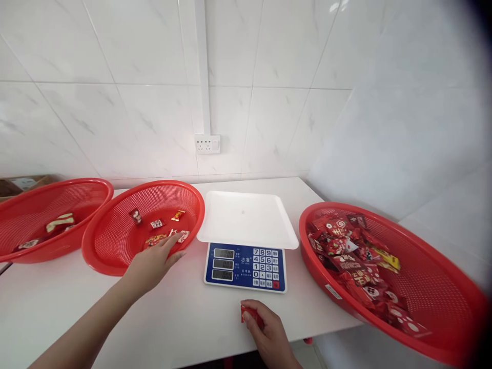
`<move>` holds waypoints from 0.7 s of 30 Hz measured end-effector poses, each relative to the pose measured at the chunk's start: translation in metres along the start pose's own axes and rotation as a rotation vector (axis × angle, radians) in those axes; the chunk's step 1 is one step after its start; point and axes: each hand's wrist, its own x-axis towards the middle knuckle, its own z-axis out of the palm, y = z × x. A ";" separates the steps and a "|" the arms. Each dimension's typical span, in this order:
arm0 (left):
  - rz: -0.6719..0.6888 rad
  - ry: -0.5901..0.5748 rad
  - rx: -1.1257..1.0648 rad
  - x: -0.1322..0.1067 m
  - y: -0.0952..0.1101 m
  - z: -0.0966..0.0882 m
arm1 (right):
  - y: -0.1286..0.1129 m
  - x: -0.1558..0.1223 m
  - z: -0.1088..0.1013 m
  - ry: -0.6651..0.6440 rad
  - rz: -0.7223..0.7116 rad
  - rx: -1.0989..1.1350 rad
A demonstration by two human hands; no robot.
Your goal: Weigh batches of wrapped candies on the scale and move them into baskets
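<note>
Before a scale (246, 230) between red baskets (109, 230), the right hand (269, 330) pinches a packet (257, 318), the left hand (154, 261) loosely spread over candies (157, 224).

A white table (180, 307) carries, left to right, two red baskets (42, 251) (115, 228), a scale (246, 230), another red basket (434, 292)

I'm remotely seeing a rectangular blue-and-white plastic scale (246, 228) sitting between round red plastic baskets (141, 231), two left, one right, mostly red packets (361, 278) lying inside.

Marbled tile wall (277, 46), white socket (207, 144), white table (172, 323).
</note>
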 end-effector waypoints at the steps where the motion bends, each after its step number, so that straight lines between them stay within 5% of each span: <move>1: -0.022 0.016 0.023 -0.002 -0.001 0.001 | 0.000 0.000 0.000 0.002 -0.006 -0.010; 13: -0.023 0.268 0.023 0.039 -0.021 -0.009 | 0.006 -0.001 0.005 0.063 -0.059 -0.102; 17: -0.118 0.447 0.002 0.051 -0.055 -0.028 | 0.004 0.000 0.004 0.060 -0.074 -0.123; 21: -0.322 0.518 0.029 0.050 -0.115 -0.053 | 0.002 -0.001 0.007 0.100 -0.048 -0.089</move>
